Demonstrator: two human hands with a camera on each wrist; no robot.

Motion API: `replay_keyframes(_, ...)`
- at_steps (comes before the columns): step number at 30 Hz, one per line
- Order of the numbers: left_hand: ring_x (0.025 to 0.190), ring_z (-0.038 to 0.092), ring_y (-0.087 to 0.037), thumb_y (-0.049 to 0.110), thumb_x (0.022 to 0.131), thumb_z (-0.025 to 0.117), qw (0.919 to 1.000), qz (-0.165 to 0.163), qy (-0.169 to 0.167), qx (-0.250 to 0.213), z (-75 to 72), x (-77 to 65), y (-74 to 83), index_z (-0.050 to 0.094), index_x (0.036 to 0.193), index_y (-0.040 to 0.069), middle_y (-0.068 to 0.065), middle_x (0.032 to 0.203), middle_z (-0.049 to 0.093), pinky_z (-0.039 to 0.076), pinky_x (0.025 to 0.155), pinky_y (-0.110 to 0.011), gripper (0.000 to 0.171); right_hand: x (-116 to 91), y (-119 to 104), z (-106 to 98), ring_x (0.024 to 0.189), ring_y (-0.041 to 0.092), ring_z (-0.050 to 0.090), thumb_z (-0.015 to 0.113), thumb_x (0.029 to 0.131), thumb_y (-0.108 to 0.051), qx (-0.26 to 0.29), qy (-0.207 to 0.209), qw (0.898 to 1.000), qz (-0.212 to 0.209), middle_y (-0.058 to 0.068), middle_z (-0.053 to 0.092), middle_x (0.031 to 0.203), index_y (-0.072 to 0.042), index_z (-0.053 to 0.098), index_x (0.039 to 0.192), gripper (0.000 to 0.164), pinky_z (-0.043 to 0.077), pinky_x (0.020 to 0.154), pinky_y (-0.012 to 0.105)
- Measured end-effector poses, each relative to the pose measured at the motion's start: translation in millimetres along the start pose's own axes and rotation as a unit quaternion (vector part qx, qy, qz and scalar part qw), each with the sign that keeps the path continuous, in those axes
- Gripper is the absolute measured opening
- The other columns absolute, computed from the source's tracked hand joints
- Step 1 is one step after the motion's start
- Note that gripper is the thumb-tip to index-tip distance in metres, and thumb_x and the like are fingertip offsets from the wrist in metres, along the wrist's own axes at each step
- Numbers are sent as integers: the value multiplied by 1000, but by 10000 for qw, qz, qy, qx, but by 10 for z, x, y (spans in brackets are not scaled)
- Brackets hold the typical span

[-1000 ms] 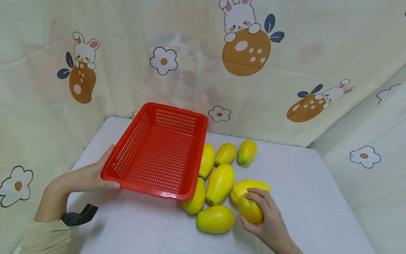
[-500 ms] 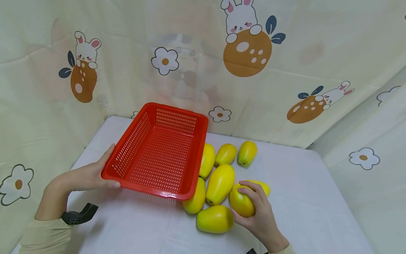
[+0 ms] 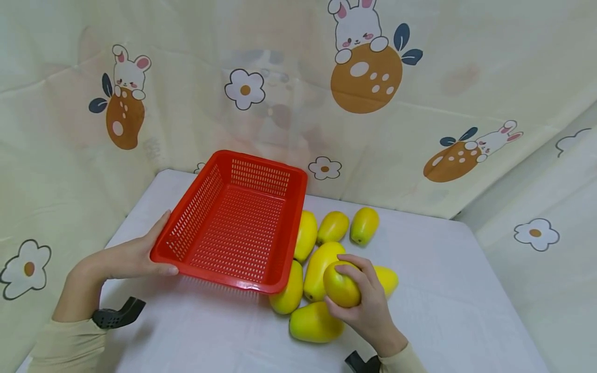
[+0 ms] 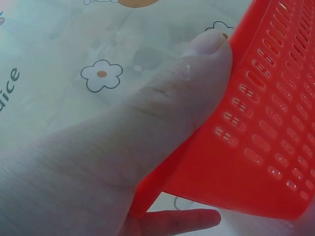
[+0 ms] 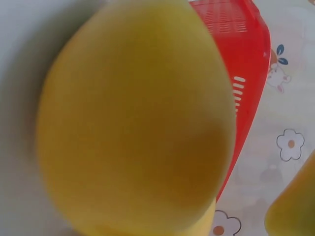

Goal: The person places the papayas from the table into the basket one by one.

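My left hand (image 3: 135, 256) grips the left side of a red plastic basket (image 3: 233, 233), which is tilted toward me and has nothing in it. In the left wrist view the thumb (image 4: 197, 73) lies along the rim, with a finger showing below. My right hand (image 3: 370, 305) holds a yellow-green mango (image 3: 342, 286) over the others, fingers across its top and thumb at its near side. That mango fills most of the right wrist view and hides the hand there. Right behind it in the head view lies a large yellow mango (image 3: 319, 269).
Several more mangoes lie on the white table (image 3: 443, 290): a greenish one (image 3: 316, 322) in front, one (image 3: 365, 226) at the back, and one (image 3: 387, 280) behind the right hand. The basket partly covers two others. A printed curtain (image 3: 289, 77) hangs behind the table.
My right hand has moved left with the mango, from over the rightmost fruit to in front of the large middle one. The left hand and basket stay nearly still.
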State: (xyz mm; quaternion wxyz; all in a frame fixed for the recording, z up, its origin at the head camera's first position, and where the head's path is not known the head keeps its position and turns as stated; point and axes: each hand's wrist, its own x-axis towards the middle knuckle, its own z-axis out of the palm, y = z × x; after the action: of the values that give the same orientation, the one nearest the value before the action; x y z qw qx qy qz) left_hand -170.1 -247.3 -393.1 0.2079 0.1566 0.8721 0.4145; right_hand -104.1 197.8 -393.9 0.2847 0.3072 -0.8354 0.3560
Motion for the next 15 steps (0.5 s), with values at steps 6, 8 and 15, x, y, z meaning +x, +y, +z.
replay_keyframes(6, 122, 29, -29, 39, 73, 71, 10000, 45, -7, -88, 2, 14, -14, -17, 142, 26, -11, 141, 18, 52, 75, -33, 113, 99, -60, 65, 96, 17, 53, 64, 77, -40, 85, -72, 9999, -38, 12, 48, 120, -6, 53, 110, 49, 50, 75, 23)
replay_keyframes(8, 121, 29, -29, 39, 72, 71, 9999, 37, -6, -108, 1, 16, -16, -16, 142, 26, -10, 141, 19, 52, 75, -33, 113, 137, -79, 104, 97, 17, 53, 65, 77, -40, 124, -104, 9998, -129, 12, 48, 119, -6, 53, 110, 49, 50, 76, 24)
replay_keyframes(15, 121, 29, -29, 38, 72, 71, 9999, 10, -13, -135, -5, 10, -21, -17, 142, 26, -11, 140, 20, 52, 76, -33, 113, 278, -153, 250, 102, 21, 51, 68, 75, -34, 330, -261, 9983, -395, 12, 48, 119, -7, 54, 110, 46, 51, 79, 26)
